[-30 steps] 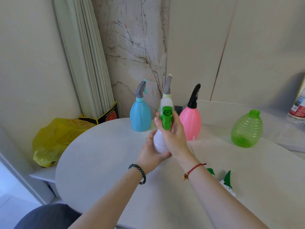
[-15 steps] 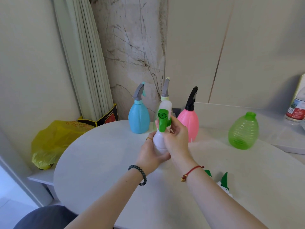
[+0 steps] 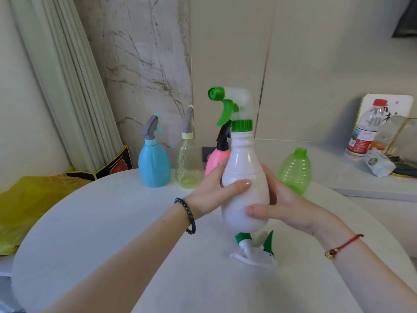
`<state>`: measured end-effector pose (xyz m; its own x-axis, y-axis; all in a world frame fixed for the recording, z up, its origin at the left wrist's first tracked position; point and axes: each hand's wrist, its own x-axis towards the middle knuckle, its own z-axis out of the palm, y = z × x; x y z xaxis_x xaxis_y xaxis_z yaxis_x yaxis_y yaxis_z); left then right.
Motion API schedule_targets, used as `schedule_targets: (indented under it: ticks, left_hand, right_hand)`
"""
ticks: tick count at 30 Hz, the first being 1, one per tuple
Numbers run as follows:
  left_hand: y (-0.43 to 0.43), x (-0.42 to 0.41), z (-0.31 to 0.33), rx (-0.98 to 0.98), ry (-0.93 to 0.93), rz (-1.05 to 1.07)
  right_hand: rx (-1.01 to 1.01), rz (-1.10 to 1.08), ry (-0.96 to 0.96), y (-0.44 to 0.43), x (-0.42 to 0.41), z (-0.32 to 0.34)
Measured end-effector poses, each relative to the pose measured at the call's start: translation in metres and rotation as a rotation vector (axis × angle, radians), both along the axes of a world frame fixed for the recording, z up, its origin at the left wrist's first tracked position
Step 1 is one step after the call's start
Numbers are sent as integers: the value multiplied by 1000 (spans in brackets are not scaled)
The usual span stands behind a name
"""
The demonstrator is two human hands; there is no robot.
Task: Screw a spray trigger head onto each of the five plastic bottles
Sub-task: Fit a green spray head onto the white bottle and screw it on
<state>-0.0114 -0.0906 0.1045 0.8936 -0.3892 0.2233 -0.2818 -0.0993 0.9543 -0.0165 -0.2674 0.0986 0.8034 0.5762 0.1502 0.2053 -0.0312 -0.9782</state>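
Both hands hold a white bottle (image 3: pixel 242 177) upright above the round white table (image 3: pixel 112 233). A green-and-white trigger head (image 3: pixel 232 107) sits on its neck, nozzle pointing left. My left hand (image 3: pixel 212 190) wraps the bottle's left side; my right hand (image 3: pixel 277 206) cups its lower right side. Behind stand a blue bottle (image 3: pixel 154 164), a clear yellowish bottle (image 3: pixel 188 163) and a pink bottle (image 3: pixel 215 161), each with a trigger head. A green bottle (image 3: pixel 294 170) without a head stands at the right. A loose green-and-white trigger head (image 3: pixel 255 249) lies on the table below the white bottle.
A yellow plastic bag (image 3: pixel 27 204) lies off the table's left edge. Pale curtains (image 3: pixel 67 86) and a black box (image 3: pixel 112 166) stand at the back left. On the right ledge are a water bottle (image 3: pixel 365 132), a small packet (image 3: pixel 379 163) and a gold wire rack (image 3: pixel 404 141).
My right hand left the trigger head and dropped to the bottle's lower body. The white bottle is lifted higher and closer, its nozzle turned to the left.
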Motion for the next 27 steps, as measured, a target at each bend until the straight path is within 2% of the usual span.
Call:
schedule_targets:
  ticks: [2, 5, 7, 10, 13, 19, 27]
  left_hand:
    - [-22, 15, -5, 36, -40, 88]
    - [-50, 35, -25, 95, -55, 257]
    - [-67, 42, -40, 119, 14, 253]
    - [-85, 51, -55, 127, 41, 239]
    - [-91, 66, -62, 143, 74, 314]
    - [-96, 92, -64, 120, 78, 288]
    - [-103, 102, -70, 221, 182, 482]
  right_hand:
    - [51, -247, -50, -9, 6, -8]
    - [114, -750, -130, -11, 26, -28]
    - [126, -894, -214, -7, 41, -44]
    - [8, -958, -302, 3, 57, -66]
    - [-292, -974, -410, 7, 66, -84]
    - [-229, -976, -404, -2, 75, -93]
    - [-222, -1069, -394, 7, 93, -97]
